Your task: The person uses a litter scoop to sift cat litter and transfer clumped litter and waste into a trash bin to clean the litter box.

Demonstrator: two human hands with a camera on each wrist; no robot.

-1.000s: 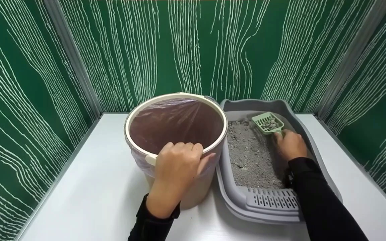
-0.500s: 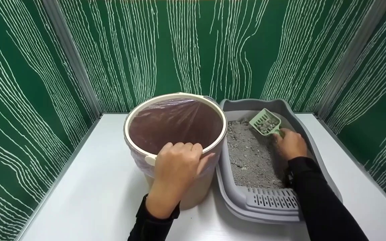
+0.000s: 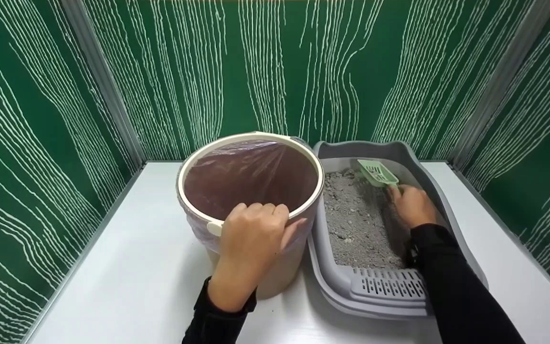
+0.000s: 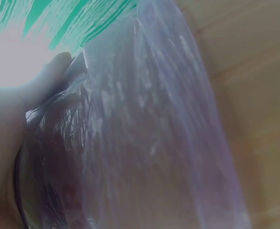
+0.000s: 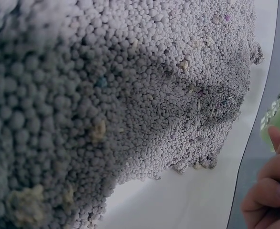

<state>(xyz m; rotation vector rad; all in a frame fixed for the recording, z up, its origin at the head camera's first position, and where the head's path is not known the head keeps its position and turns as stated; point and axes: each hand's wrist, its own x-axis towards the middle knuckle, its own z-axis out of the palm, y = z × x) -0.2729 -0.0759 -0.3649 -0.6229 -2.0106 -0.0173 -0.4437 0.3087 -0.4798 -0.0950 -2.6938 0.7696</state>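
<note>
My left hand (image 3: pixel 253 243) grips the near rim of a cream bin (image 3: pixel 280 277), its fingers curled over the edge. A clear plastic bag (image 4: pixel 130 119) lines the bin and folds down over its outside. My right hand (image 3: pixel 414 205) holds a green slotted litter scoop (image 3: pixel 379 173) by the handle, above the grey litter box (image 3: pixel 325 277). The scoop is tilted, with a few clumps showing in it and a faint streak of grains below. Grey granular litter (image 3: pixel 358 224) covers much of the box floor. In the right wrist view, curled fingers (image 5: pixel 274 183) surround the scoop's handle at the right edge.
The bin and litter box stand side by side on a white table (image 3: pixel 122 267). Green panels (image 3: pixel 275 71) with pale wavy lines rise at the back and both sides. A slotted ledge (image 3: pixel 389 284) forms the box's near end. Pale clumps (image 5: pixel 27 205) lie among the litter.
The scoop has turned and tilted back and forth above the litter, and less material shows in it now. The left hand has stayed on the bin's rim.
</note>
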